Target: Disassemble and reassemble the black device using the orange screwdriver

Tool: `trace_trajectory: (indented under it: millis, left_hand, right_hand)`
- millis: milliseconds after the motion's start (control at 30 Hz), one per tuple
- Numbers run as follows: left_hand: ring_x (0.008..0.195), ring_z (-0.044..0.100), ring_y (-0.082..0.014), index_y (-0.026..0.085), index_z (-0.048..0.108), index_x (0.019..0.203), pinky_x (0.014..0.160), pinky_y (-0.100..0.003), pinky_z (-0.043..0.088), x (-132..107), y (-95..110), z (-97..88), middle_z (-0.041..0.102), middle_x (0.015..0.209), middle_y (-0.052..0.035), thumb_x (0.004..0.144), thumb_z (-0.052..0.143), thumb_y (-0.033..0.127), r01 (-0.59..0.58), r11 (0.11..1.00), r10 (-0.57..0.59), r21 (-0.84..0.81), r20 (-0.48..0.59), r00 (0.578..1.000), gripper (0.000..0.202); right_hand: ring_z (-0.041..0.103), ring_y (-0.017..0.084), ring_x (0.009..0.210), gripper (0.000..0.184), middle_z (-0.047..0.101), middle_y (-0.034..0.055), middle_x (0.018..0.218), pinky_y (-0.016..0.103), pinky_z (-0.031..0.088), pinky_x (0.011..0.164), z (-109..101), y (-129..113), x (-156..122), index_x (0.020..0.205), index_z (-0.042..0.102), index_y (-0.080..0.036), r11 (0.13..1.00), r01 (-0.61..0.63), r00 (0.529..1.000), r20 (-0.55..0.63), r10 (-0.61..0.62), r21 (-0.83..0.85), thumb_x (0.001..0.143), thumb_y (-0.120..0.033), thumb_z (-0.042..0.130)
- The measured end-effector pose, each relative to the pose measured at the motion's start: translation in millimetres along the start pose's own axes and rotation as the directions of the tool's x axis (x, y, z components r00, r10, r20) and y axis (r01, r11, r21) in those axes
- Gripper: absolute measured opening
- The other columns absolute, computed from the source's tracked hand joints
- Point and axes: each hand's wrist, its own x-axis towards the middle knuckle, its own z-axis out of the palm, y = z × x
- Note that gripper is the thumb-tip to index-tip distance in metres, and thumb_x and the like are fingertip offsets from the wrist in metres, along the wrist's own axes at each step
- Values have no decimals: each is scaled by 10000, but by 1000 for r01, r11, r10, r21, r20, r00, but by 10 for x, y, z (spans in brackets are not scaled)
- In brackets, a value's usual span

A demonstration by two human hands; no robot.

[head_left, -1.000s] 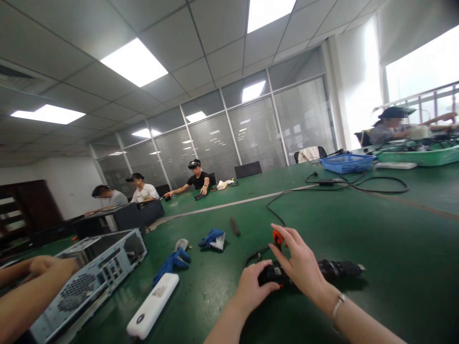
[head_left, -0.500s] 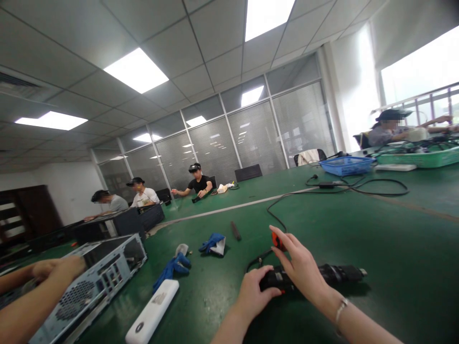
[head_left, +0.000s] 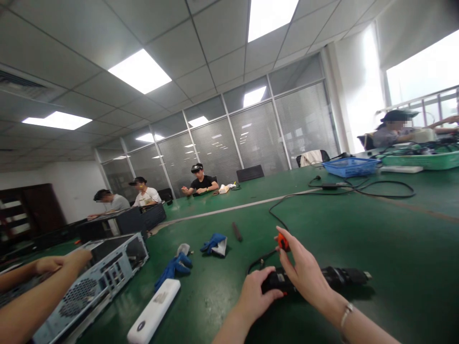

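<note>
A black corded electric screwdriver (head_left: 340,276) lies on the green table, its metal tip pointing right. Around its rear end my left hand (head_left: 255,292) is closed, thumb and fingers on either side of the body. Above the tool's middle, my right hand (head_left: 303,270) pinches a small orange-red piece (head_left: 283,242) between thumb and fingers; its kind is not clear. That hand and wrist hide part of the screwdriver. A black cord (head_left: 258,262) curves over the table just beyond my left hand.
A white power bank (head_left: 154,310), blue work gloves (head_left: 214,244) and a dark bar (head_left: 237,231) lie to the left. A co-worker's arms (head_left: 53,277) reach into an open computer case (head_left: 89,291). Blue basket (head_left: 351,167) and green basket (head_left: 423,161) stand far right.
The view has shifted slightly. My right hand has turned a little, and more of the orange-red piece shows. My left hand stays on the screwdriver. The co-worker's arms moved slightly over the case.
</note>
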Motion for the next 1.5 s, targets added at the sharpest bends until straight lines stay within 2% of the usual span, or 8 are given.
trace_trajectory:
  millis: [200, 400, 600, 700, 833, 1100, 1300, 1500]
  left_hand:
    - [1043, 613, -265, 253, 588, 1273, 945, -345, 459, -2, -13, 7, 675, 1161, -52, 715, 776, 365, 19, 1000, -19, -14, 4, 1000, 600]
    - [1022, 618, -270, 251, 595, 1262, 924, -349, 467, -5, 10, -6, 682, 1137, -52, 712, 777, 366, 11, 1000, -11, -6, 6, 1000, 590]
    - [1029, 614, -271, 257, 586, 1273, 931, -348, 464, -12, 9, -10, 675, 1151, -49, 726, 765, 383, 5, 1000, -5, -16, 9, 1000, 590]
    - [1030, 617, -272, 252, 590, 1270, 936, -350, 465, -11, -2, -8, 676, 1151, -55, 713, 780, 372, 2, 1000, -2, -22, -4, 1000, 601]
    - [1012, 624, -267, 248, 595, 1265, 919, -344, 473, -7, -2, -5, 682, 1136, -56, 713, 782, 372, 3, 1000, -3, -14, -3, 1000, 596]
    - [1026, 622, -265, 237, 588, 1270, 919, -337, 470, -12, 37, -26, 679, 1145, -62, 727, 774, 374, 3, 1000, -3, -6, 10, 1000, 590]
    - [1017, 622, -262, 238, 585, 1271, 913, -333, 468, -16, 28, -24, 679, 1135, -60, 742, 757, 412, -14, 1000, 14, -5, 10, 1000, 584]
    - [1019, 618, -268, 245, 579, 1275, 922, -348, 465, -17, 25, -26, 678, 1133, -62, 756, 729, 442, -14, 1000, 14, 9, 16, 1000, 574]
  right_hand:
    - [615, 208, 873, 435, 579, 83, 1061, 337, 538, 745, -4, 21, 12, 1352, 406, -224, 996, -28, 999, -21, 26, -82, 933, -327, 451]
    - [619, 193, 993, 518, 582, 102, 1164, 324, 533, 841, 9, 12, -7, 1456, 252, -214, 999, 32, 999, 6, -32, 4, 952, -239, 369]
    - [630, 199, 859, 415, 592, 99, 1065, 322, 545, 745, -11, 25, 2, 1350, 425, -220, 997, 34, 999, -19, -35, -68, 950, -330, 441]
    - [634, 197, 899, 458, 609, 104, 1072, 323, 544, 775, -3, 56, -7, 1420, 347, -217, 998, 59, 998, -15, -60, -35, 969, -286, 392]
    - [591, 210, 1086, 538, 535, 118, 1288, 359, 522, 890, 23, 62, -38, 1482, 203, -223, 1000, 31, 999, -10, -31, -4, 970, -258, 364]
    - [620, 196, 890, 479, 579, 92, 1078, 322, 542, 766, -6, 53, -4, 1428, 350, -236, 998, 5, 1000, -17, -6, -67, 960, -311, 413]
    - [582, 208, 1072, 531, 540, 112, 1245, 344, 517, 893, -9, 16, -7, 1473, 251, -224, 998, 65, 997, -31, -65, -26, 957, -255, 374]
    - [615, 200, 910, 467, 570, 101, 1106, 317, 544, 770, -20, 24, 5, 1408, 387, -235, 998, 21, 999, -29, -23, -53, 949, -314, 431]
